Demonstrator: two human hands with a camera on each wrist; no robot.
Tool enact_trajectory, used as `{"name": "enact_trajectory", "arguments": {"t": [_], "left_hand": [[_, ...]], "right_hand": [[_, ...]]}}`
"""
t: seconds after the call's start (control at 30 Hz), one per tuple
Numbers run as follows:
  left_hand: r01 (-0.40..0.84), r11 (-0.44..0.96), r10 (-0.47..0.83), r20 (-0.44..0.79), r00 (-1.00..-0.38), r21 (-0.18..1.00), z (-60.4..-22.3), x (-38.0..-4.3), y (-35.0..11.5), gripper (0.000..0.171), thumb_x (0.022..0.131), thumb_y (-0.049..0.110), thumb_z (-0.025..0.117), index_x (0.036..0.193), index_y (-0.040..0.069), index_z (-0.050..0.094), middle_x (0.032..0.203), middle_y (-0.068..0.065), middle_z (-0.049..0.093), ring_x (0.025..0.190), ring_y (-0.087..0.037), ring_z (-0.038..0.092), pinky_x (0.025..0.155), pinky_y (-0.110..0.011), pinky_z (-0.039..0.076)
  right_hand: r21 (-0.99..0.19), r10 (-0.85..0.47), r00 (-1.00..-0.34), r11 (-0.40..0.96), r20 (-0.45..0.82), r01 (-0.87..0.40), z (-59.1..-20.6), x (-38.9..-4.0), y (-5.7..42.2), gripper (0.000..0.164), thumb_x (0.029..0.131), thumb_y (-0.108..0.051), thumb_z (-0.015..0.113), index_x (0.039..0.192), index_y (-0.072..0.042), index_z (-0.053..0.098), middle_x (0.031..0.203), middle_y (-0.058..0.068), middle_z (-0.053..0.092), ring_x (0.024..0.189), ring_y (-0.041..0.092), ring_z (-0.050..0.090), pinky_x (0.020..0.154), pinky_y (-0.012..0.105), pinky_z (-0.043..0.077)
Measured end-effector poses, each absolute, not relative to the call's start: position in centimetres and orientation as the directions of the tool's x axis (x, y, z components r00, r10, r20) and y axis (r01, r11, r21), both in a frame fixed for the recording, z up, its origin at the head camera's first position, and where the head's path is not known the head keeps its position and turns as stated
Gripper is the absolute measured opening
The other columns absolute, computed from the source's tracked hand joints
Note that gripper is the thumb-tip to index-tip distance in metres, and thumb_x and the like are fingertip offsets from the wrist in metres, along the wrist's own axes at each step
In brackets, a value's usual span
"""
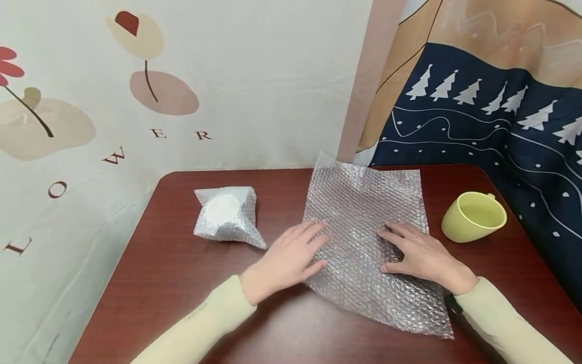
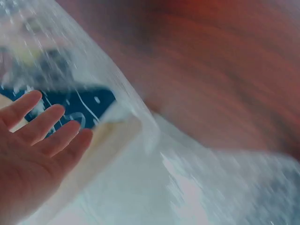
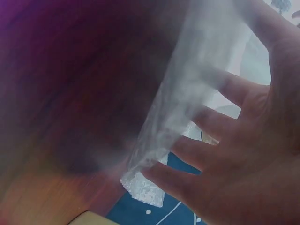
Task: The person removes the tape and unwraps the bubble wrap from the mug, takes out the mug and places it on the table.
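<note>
A sheet of clear bubble wrap lies over the right middle of the table, its far end raised toward the back wall. My left hand is at the sheet's left edge with fingers spread and nearly straight. On the right part of the sheet, my right hand rests with relaxed, spread fingers. In the left wrist view the left hand shows its palm beside the wrap's edge. The right wrist view has the right hand's fingers against the blurred film. Neither hand grips anything.
A yellow-green mug is tilted near the table's right edge, to the right of the wrap. At the left, a bubble-wrapped bundle sits on the dark red table. Printed cloths hang behind the table.
</note>
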State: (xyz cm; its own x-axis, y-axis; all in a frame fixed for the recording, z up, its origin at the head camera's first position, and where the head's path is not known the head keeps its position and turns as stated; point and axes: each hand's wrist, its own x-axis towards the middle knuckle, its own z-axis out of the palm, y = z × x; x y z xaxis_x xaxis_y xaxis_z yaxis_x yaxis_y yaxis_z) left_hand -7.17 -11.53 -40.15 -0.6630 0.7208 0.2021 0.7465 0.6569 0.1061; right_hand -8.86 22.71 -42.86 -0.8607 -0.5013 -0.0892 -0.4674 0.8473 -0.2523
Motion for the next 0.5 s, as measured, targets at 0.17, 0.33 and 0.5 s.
{"name": "enact_trajectory", "arguments": {"t": [0.17,0.33,0.5], "left_hand": [[0.684,0.722,0.629,0.314,-0.712,0.104,-39.1,-8.5,-15.4,0.055,0.1,0.039,0.068,0.142,0.005,0.06,0.16,-0.019,0.041,0.151,-0.041,0.031,0.12,-0.056,0.028],[0.583,0.795,0.481,0.409,-0.776,0.169,-38.4,-9.8,-20.2,0.061,0.097,0.043,0.069,0.142,0.003,0.059,0.163,-0.02,0.037,0.155,-0.042,0.022,0.121,-0.063,0.022],[0.448,0.845,0.3,0.436,-0.849,0.291,-38.0,-10.4,-24.8,0.069,0.093,0.043,0.072,0.145,0.002,0.055,0.165,-0.021,0.031,0.155,-0.046,0.018,0.12,-0.068,0.019]], "right_hand": [[-0.271,-0.514,-0.855,0.835,-0.075,-0.478,-43.0,-9.0,23.2,0.088,0.082,-0.068,0.077,0.148,-0.013,0.058,0.155,0.022,0.047,0.14,0.051,0.042,0.101,0.074,0.042],[-0.3,-0.519,-0.854,0.819,-0.027,-0.489,-42.5,-8.9,23.6,0.085,0.084,-0.066,0.076,0.147,-0.011,0.059,0.154,0.022,0.048,0.14,0.049,0.044,0.104,0.07,0.042],[-0.301,-0.498,-0.864,0.815,0.074,-0.496,-40.1,-8.8,23.6,0.074,0.088,-0.057,0.077,0.143,-0.009,0.062,0.149,0.025,0.053,0.134,0.049,0.051,0.098,0.069,0.048]]}}
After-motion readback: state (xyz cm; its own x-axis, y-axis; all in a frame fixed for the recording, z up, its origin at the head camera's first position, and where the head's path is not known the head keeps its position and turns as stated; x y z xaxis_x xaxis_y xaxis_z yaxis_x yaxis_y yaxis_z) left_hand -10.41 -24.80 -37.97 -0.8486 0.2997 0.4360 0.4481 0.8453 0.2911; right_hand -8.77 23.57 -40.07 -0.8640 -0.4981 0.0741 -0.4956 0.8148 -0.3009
